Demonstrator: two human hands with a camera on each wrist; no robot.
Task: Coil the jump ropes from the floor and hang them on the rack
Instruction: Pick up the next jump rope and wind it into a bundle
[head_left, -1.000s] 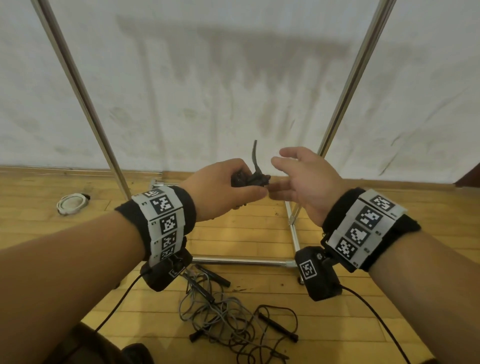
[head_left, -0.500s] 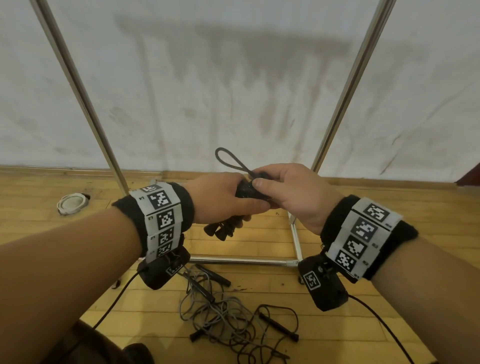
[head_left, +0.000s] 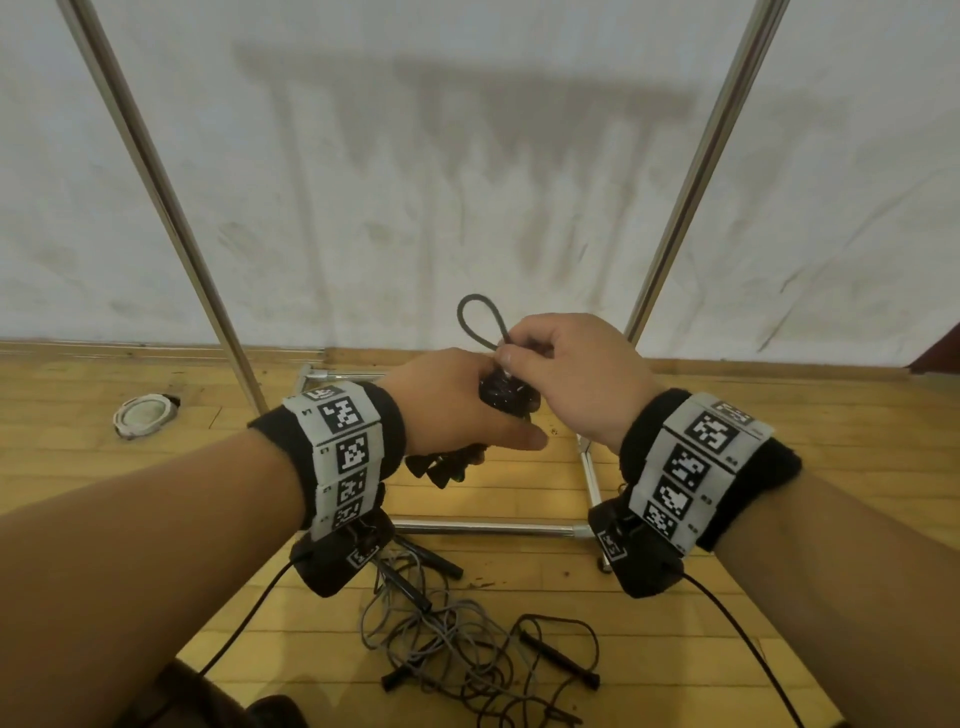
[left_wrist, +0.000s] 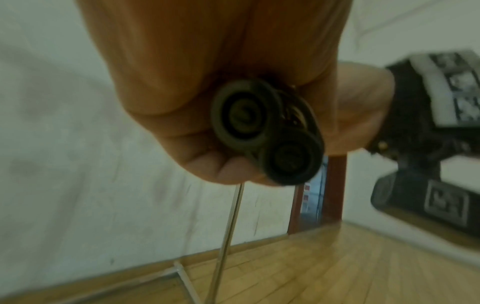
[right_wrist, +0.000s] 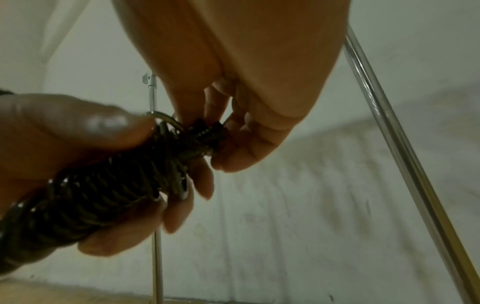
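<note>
My left hand (head_left: 457, 402) grips a black jump rope bundle (head_left: 506, 397), its cord wound tightly round the two handles. The handle ends (left_wrist: 267, 133) face the left wrist camera, poking out below the fist (head_left: 447, 465). My right hand (head_left: 566, 364) pinches the cord at the bundle's top, where a small cord loop (head_left: 480, 322) stands up. In the right wrist view the wound cord (right_wrist: 109, 191) lies in the left fingers (right_wrist: 171, 207) and the right fingertips (right_wrist: 207, 109) sit at its end. Both hands are held up between the uprights of the metal rack (head_left: 691, 187).
More jump ropes, grey and black, lie tangled on the wooden floor (head_left: 779, 415) below my hands (head_left: 467, 644). The rack's base bars (head_left: 488, 527) run across the floor. A white round object (head_left: 145, 415) lies at the left by the wall. Camera cables hang from both wrists.
The right hand closed in on the bundle and drew a cord loop up above it. The left hand turned the bundle more upright, so the handle ends show below the fist.
</note>
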